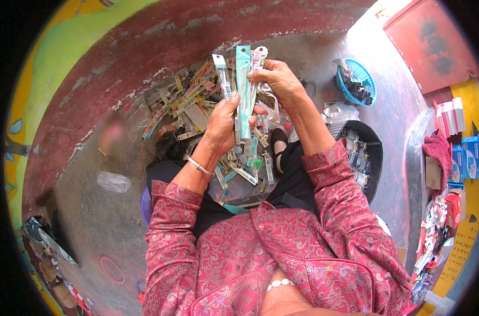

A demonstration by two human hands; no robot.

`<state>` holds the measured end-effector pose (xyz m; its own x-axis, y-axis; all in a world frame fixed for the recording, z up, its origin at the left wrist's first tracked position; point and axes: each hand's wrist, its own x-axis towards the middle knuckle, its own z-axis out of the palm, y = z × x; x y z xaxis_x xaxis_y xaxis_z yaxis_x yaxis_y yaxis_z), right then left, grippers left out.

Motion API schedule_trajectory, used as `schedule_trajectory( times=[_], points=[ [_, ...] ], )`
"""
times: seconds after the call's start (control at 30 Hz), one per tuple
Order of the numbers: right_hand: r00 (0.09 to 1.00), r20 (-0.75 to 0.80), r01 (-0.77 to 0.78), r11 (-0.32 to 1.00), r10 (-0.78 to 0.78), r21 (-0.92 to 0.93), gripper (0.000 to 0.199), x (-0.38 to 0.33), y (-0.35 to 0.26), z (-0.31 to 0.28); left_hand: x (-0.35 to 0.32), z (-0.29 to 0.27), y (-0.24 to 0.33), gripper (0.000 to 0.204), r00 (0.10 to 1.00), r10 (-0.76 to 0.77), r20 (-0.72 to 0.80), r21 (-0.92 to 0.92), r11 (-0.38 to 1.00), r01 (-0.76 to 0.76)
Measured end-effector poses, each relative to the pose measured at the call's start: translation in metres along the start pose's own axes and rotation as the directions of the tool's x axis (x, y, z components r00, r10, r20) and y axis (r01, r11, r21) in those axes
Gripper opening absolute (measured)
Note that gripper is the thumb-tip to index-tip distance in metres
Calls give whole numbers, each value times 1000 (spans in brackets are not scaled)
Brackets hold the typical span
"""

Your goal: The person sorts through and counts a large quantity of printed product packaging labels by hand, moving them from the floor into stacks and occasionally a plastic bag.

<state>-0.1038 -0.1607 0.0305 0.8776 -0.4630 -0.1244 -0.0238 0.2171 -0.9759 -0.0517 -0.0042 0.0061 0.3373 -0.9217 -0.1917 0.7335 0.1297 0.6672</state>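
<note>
Raised above the pile, my left hand is closed round long, narrow plastic packets. One is a clear packet with a white top; beside it stands a teal packet with a hang hole. My right hand pinches a pink-and-white packet against the teal one's right side. What lies inside the packets is too small to tell. A large heap of similar narrow packets spreads over the floor below, between my legs and beyond; my hands hide part of it.
A blue basket with dark items and a black tub with packaged pieces stand at the right. A clear plastic bag and a pink ring lie on the floor at left. Boxes line the right wall.
</note>
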Motion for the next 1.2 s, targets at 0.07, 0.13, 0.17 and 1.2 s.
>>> schedule_trajectory(
  times=[0.07, 0.13, 0.17, 1.2],
  points=[
    [999, -16, -28, 1000, 28, 10, 21, 1, 3, 4, 2, -4, -3, 34, 1000, 30, -7, 39, 999, -30],
    [999, -34, -25, 1000, 25, 15, 19, 2, 4, 5, 1, 3, -2, 32, 996, 33, -77, 67, 997, -28],
    [999, -33, -35, 999, 36, 39, 18, 0, 3, 6, 2, 2, -2, 31, 996, 27, -84, 77, 997, -21],
    [993, -115, -49, 975, 25, -216, 25, 1, 2, -2, -4, 8, 8, 35, 989, 56, -139, 172, 985, -31]
  ],
)
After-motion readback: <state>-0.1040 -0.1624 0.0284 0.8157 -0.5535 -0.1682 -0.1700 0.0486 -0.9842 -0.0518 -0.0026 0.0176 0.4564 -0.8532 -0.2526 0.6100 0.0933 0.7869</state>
